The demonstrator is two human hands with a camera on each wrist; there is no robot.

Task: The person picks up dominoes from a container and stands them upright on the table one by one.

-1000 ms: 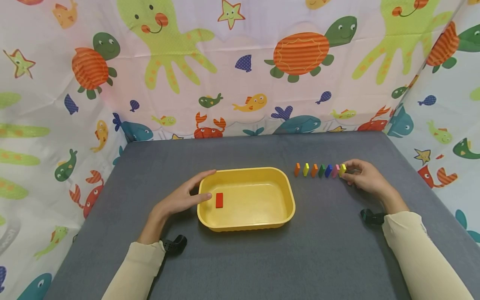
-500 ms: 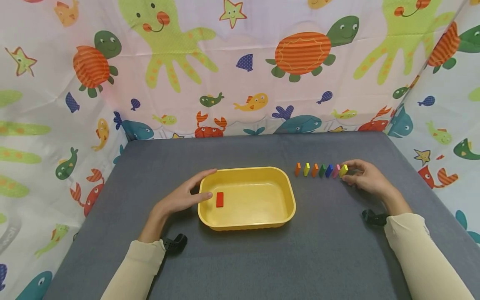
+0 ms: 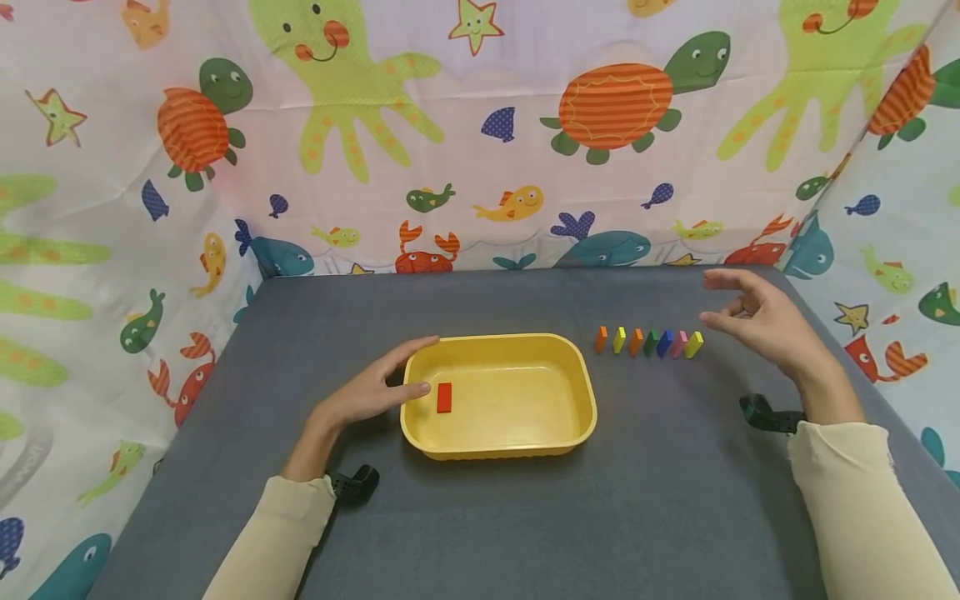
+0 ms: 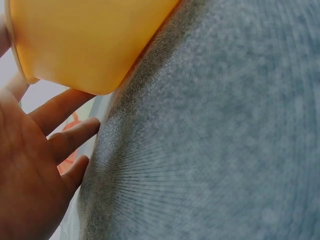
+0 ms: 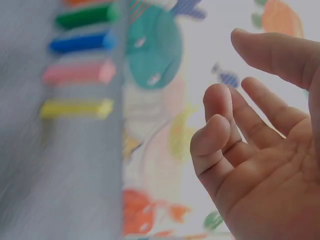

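Observation:
Several coloured domino tiles [image 3: 650,342] stand upright in a row on the grey table. The rightmost is a yellow domino [image 3: 694,345], beside a pink one [image 5: 80,73]. My right hand [image 3: 772,325] is raised to the right of the row, its thumb and fingers apart and holding nothing. A yellow plastic tub [image 3: 517,442] stands to the left of the row. My left hand [image 3: 367,392] rests at its left rim, thumb over the edge and fingers extended along the outside, as the left wrist view shows. Inside the tub lies a flat red domino [image 3: 445,397].
A curtain printed with sea animals [image 3: 465,167] rises along the back and both sides of the grey table [image 3: 525,525]. Each wrist wears a dark camera band; the right band [image 3: 768,414] hangs low above the tabletop.
My right hand has let go of the rightmost yellow domino and moved up and to the right, its fingers spreading. The domino stays standing. My left hand keeps its place at the tub.

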